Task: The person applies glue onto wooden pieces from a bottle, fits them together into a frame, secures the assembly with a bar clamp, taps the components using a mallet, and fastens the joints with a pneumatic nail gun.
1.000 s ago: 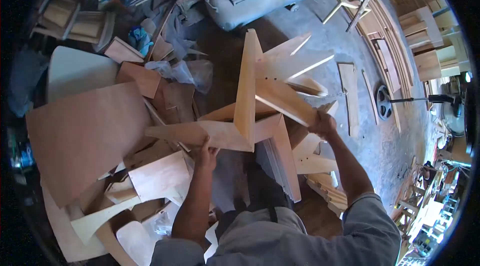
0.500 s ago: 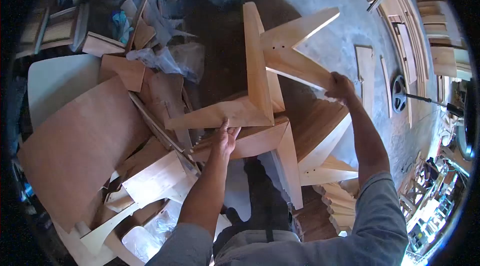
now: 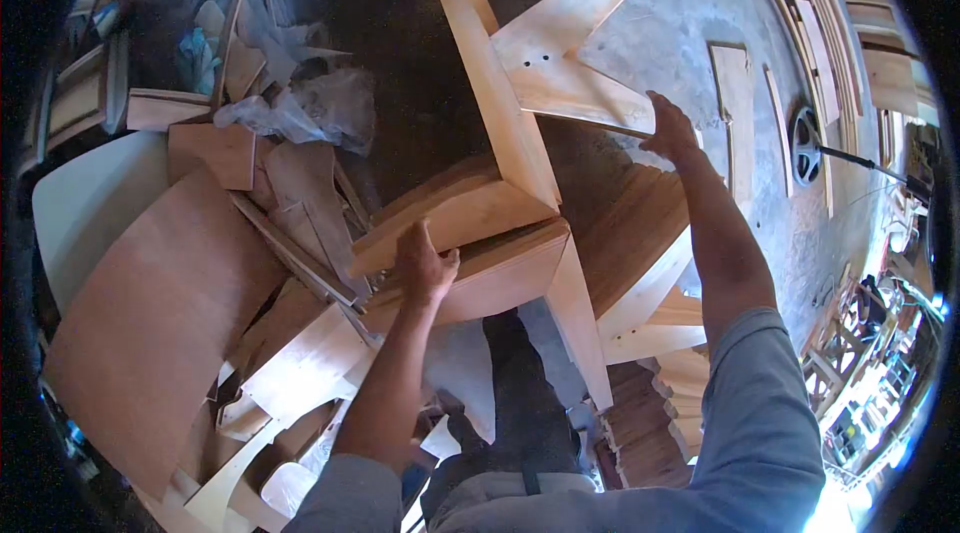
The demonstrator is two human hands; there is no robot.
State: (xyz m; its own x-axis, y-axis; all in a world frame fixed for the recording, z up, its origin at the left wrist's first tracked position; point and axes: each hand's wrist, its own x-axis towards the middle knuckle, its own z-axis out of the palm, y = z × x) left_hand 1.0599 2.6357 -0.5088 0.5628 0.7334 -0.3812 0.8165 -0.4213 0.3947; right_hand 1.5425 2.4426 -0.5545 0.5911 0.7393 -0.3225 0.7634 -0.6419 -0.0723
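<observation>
A pale wooden frame (image 3: pixel 527 158) of angled, mitred boards leans over a second wooden frame (image 3: pixel 500 288) below it. Its V-shaped leg piece (image 3: pixel 560 58) has two dark holes near the fork. My left hand (image 3: pixel 428 268) is at the lower-left board, fingers against its edge and thumb held apart. At the end of the leg piece's lower arm, my right hand (image 3: pixel 672 130) rests with its fingers stretched out. Another frame with a brown board (image 3: pixel 635 238) lies to the right of the lower frame.
Curved plywood sheets (image 3: pixel 165 328) and offcuts pile up on the left. Crumpled clear plastic (image 3: pixel 325 108) lies behind them. Long boards (image 3: pixel 735 118) and a black wheel-shaped base (image 3: pixel 804 146) are on the concrete floor to the right.
The upper frame has tilted, its top shifting left and upward in view. My right hand's fingers have loosened from their wrap around the leg end. My left hand has shifted slightly left.
</observation>
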